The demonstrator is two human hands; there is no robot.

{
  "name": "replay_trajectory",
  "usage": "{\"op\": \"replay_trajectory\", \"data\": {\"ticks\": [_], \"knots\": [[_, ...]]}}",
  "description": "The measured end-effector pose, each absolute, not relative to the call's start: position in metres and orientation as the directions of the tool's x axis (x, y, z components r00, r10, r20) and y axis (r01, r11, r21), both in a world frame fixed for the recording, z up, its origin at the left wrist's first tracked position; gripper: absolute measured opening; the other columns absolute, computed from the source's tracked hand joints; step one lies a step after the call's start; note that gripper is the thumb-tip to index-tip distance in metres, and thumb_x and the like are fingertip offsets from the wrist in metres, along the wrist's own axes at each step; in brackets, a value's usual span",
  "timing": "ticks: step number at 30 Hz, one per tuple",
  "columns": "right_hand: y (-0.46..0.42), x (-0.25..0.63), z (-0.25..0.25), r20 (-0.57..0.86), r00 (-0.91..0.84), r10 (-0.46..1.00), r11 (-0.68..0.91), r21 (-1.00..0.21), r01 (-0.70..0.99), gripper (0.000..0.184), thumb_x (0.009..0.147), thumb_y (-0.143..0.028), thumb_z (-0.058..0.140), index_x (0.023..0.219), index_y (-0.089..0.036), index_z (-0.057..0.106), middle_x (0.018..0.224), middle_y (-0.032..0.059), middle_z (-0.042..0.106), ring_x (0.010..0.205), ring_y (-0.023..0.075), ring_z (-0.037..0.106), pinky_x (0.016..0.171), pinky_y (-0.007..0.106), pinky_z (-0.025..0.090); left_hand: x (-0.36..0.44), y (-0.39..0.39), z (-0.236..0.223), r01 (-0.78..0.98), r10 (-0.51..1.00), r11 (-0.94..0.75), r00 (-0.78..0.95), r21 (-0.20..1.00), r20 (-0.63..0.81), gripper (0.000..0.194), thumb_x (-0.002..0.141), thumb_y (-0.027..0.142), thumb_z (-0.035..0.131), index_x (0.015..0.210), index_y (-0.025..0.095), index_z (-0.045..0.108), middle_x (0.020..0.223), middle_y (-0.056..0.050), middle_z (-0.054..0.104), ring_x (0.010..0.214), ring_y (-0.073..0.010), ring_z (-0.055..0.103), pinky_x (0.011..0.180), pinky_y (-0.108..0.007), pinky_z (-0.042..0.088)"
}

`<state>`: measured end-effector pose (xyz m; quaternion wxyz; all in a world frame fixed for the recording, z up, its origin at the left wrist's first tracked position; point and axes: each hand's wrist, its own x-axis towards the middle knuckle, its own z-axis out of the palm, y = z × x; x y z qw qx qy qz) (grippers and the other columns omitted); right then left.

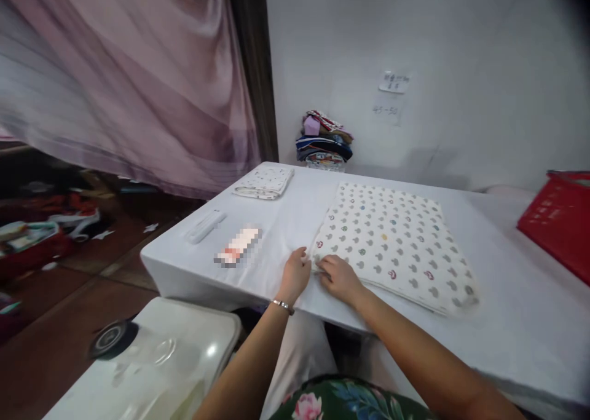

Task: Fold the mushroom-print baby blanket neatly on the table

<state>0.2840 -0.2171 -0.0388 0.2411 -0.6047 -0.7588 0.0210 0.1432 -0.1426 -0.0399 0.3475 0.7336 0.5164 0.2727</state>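
A white cloth [391, 238] with rows of small grey and coloured mushroom-like prints lies flat in layers on the white-covered table [488, 272]. At its near left corner, my left hand [295, 275] has its thumb and fingers pinched on the edge. Close beside it, my right hand [340, 277] bends its fingers over the same corner and grips the fabric; its fingertips are partly hidden. Farther back on the left sits a folded cloth [265, 181] with a sparse small print.
Left on the table are a slim white object [205, 225] and a blurred-out flat item [238, 246]. A red bag [560, 220] stands at right. Folded fabrics [325, 140] are piled by the wall. A white stand [170, 346] with a dark round part is at lower left, below a pink curtain [184, 88].
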Motion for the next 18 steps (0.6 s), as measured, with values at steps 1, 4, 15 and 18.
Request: {"op": "replay_trajectory", "data": {"ticks": [1,4,15,18], "knots": [[-0.223,0.292,-0.039,0.355,-0.138,0.924,0.262,-0.328,0.908,0.026,0.078,-0.017,0.052,0.101,-0.018,0.061,0.096,0.0065,0.058,0.089,0.0189,0.050,0.079,0.031,0.041,0.143,-0.142,-0.040,0.583,0.945,-0.251,0.321,0.773,0.064,0.042,0.077,0.012,0.049,0.119,0.014,0.051,0.110,-0.009,0.060,0.090,-0.0166,0.060,0.085,-0.031,0.046],[-0.253,0.331,-0.041,0.384,-0.050,0.922,0.191,-0.339,0.921,0.023,0.078,-0.013,0.050,0.094,-0.019,0.064,0.096,0.0071,0.060,0.089,0.0197,0.052,0.079,0.033,0.043,0.142,-0.141,-0.039,0.615,0.922,-0.355,0.356,0.704,0.154,0.043,0.079,0.014,0.047,0.121,0.015,0.049,0.116,-0.011,0.055,0.090,-0.0174,0.060,0.086,-0.033,0.046],[-0.417,0.456,-0.040,0.448,0.362,0.818,-0.213,-0.348,0.913,0.024,0.085,-0.033,0.047,0.085,-0.023,0.068,0.094,0.0080,0.063,0.090,0.0223,0.057,0.080,0.038,0.047,0.153,-0.151,-0.029,0.703,0.804,-0.593,0.488,0.393,0.340,0.030,0.086,0.024,0.043,0.113,0.018,0.057,0.113,-0.010,0.056,0.095,-0.0241,0.056,0.081,-0.036,0.045],[-0.411,0.445,-0.039,0.447,0.289,0.846,-0.133,-0.349,0.928,0.023,0.085,-0.031,0.047,0.090,-0.024,0.068,0.098,0.0086,0.063,0.093,0.0222,0.056,0.084,0.039,0.046,0.170,-0.165,-0.021,0.561,0.656,-0.755,0.638,0.341,0.403,0.022,0.087,0.026,0.047,0.102,0.021,0.062,0.106,-0.008,0.060,0.098,-0.0237,0.054,0.085,-0.038,0.041]]}}
